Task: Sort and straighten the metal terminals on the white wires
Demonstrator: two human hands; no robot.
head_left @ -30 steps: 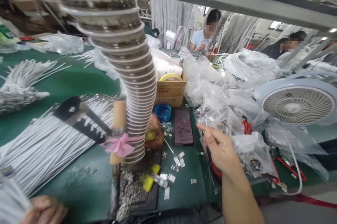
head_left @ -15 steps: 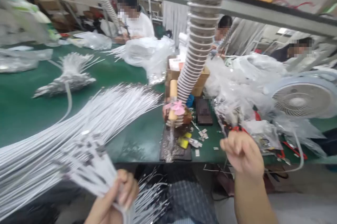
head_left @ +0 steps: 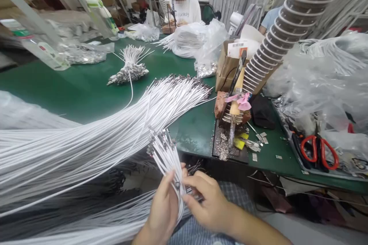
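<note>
A bundle of thin white cables (head_left: 165,153) with small metallic ends stands up out of my left hand (head_left: 165,203), which is wrapped round it. My right hand (head_left: 205,199) presses against the bundle's right side, its thumb and bent fingers closed on the cables. A small dark loop or band shows between the two hands; I cannot make out what it is. Just behind, a much larger pile of white cables (head_left: 115,126) stretches across the table to the left. More white cables (head_left: 115,218) hang over my lap, below the table edge.
A soldering iron (head_left: 234,110) with a wooden handle and pink ribbon leans in a coil stand under a ribbed hose (head_left: 287,30). Red-handled scissors (head_left: 319,153) lie at right, near plastic bags (head_left: 322,80). A cardboard box (head_left: 225,66) stands behind. Across the table (head_left: 86,99), a person works.
My right hand has come from above the table's right side to the cable bundle in my left hand. The view has turned left, and the bundle now stands more upright.
</note>
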